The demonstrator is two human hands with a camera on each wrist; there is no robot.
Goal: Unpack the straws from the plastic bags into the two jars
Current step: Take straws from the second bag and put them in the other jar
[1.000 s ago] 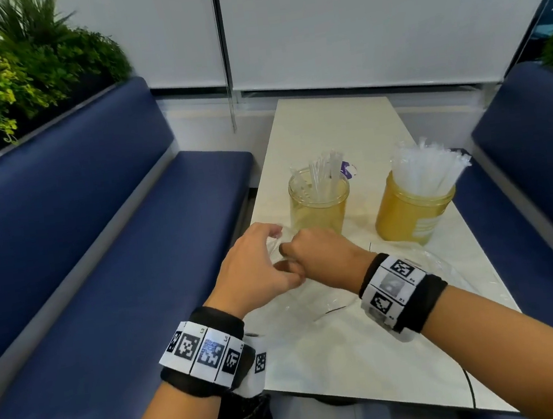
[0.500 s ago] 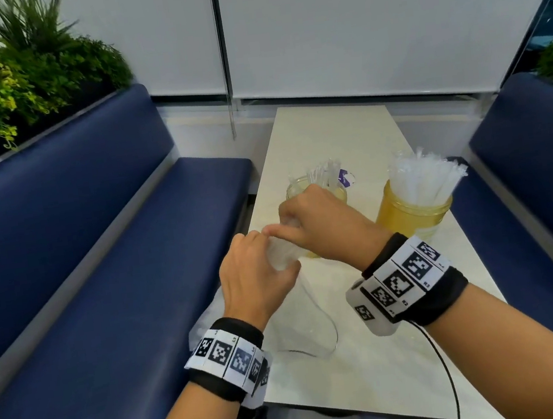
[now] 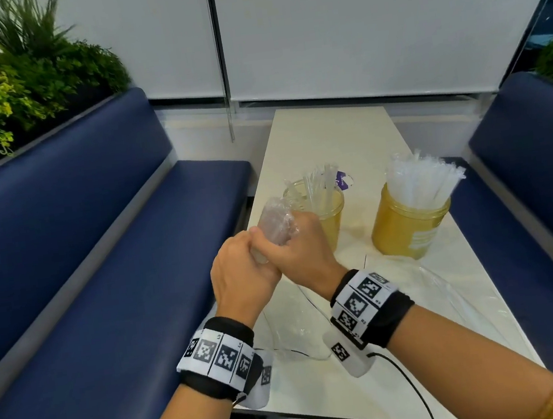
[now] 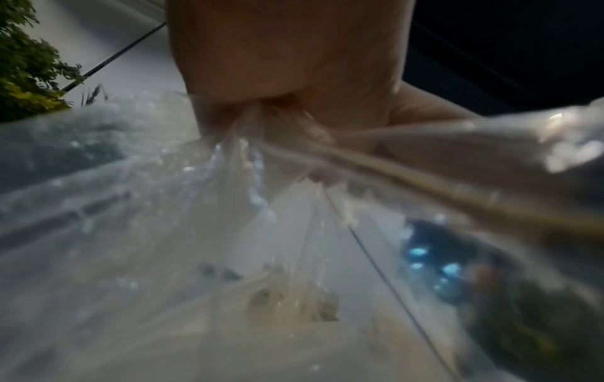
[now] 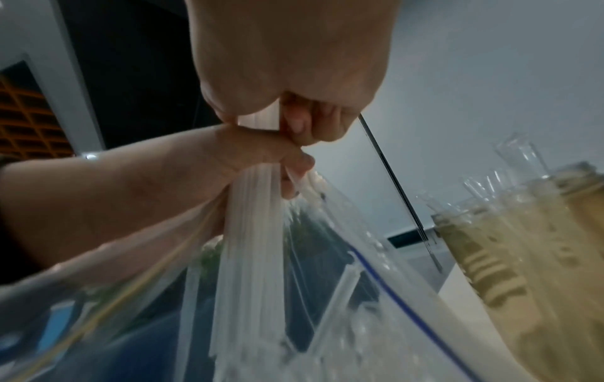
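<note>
Straw bundle (image 3: 277,224) upright in both hands' grip.

Pale table (image 3: 329,141), 2 amber jars (image 3: 408,228) of straws, clear plastic bag (image 3: 450,296) lying flat

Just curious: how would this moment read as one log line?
right hand: grips straws | left hand: holds bag | jars: left jar sparse, right jar full

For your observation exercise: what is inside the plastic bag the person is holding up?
White straws run down inside the plastic bag, gripped by the right hand and left hand. Their lower ends and number are blurred.
</note>
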